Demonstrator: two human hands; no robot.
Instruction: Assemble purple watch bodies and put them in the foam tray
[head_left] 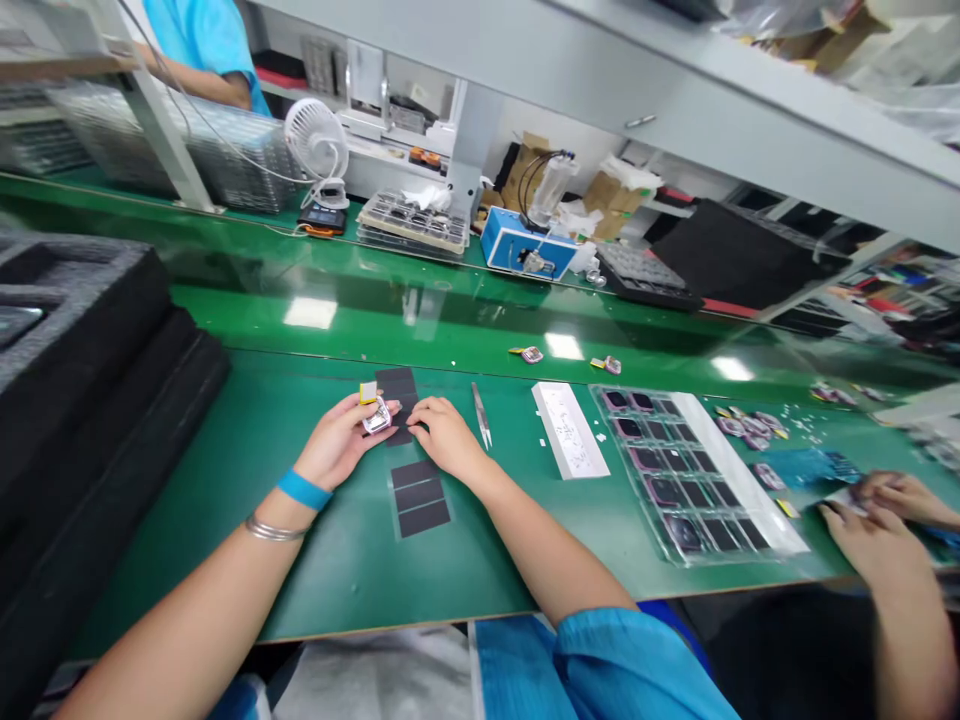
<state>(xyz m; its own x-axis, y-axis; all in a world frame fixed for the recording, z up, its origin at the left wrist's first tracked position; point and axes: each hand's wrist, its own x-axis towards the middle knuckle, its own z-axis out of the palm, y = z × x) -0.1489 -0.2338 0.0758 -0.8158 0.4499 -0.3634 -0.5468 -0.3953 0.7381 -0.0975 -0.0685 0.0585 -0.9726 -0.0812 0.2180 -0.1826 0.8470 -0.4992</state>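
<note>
The left hand has it, fingers grasping the module (yellow tab at its eleven o'clock), at the right hand's nine o'clock! The right fingers curl at the black strips; any grip, I can't tell. Tweezers lie on the desk, three o'clock.

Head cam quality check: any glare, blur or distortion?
Head view: rectangular glare patches on the green strip; head view: co-worker's hands and black foam soft toward the edges, left hand and tweezers crisper; head view: shelf beam tilted, sides apparently stretched.
</note>
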